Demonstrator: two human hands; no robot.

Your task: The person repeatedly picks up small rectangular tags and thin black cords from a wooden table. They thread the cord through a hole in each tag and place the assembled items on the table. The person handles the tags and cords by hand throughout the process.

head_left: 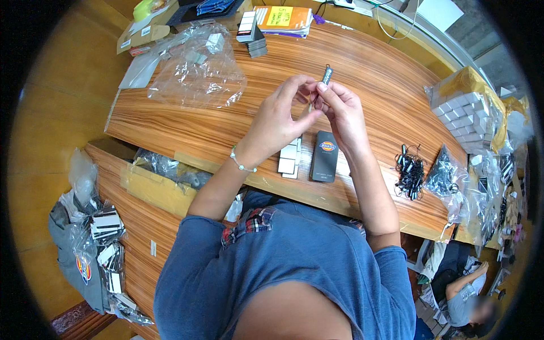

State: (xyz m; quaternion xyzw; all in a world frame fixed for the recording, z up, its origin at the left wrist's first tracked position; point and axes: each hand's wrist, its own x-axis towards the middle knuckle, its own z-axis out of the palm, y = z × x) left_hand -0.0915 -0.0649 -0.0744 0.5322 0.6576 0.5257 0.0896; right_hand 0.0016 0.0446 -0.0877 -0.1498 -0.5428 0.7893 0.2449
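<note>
Both hands raised together above the wooden desk [368, 79], fingertips meeting. Left hand [280, 116] and right hand [340, 107] pinched on a small dark tag [327, 74] poking up between them. Below on the desk: a dark flat card [324, 156] beside a short stack of grey cards [289, 158]. Pile of black tags with strings [409, 173] well off to the right, crumpled clear bag [195, 68] to the left.
</note>
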